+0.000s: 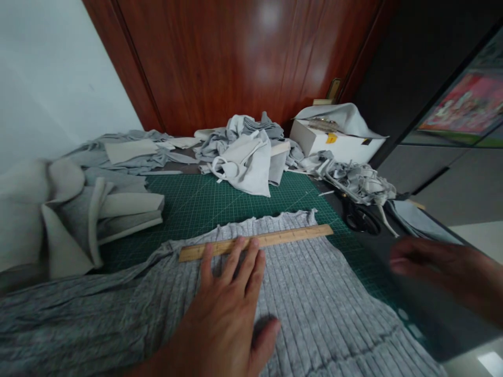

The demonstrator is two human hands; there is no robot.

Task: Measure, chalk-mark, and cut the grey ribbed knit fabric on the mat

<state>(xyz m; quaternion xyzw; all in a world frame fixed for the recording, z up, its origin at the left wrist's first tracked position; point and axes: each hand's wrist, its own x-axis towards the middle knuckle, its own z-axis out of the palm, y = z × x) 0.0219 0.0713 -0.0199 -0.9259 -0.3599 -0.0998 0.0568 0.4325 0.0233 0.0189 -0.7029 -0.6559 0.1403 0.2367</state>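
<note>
Spread left hand (226, 306) on wooden ruler (293, 236) and gray ribbed fabric (314, 293); right hand (436, 267) (blurred), grip unclear

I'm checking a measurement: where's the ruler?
In the head view's centre, the wooden ruler lies across the ribbed fabric near its far edge, touched by the left hand.

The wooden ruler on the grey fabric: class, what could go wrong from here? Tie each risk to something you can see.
1. The left hand presses the ruler only along its left half, and the right hand is away from it, so the free right end might swivel.
2. The ribbed fabric looks soft and its far edge is wavy, so it could bunch or shift under the ruler.
</note>
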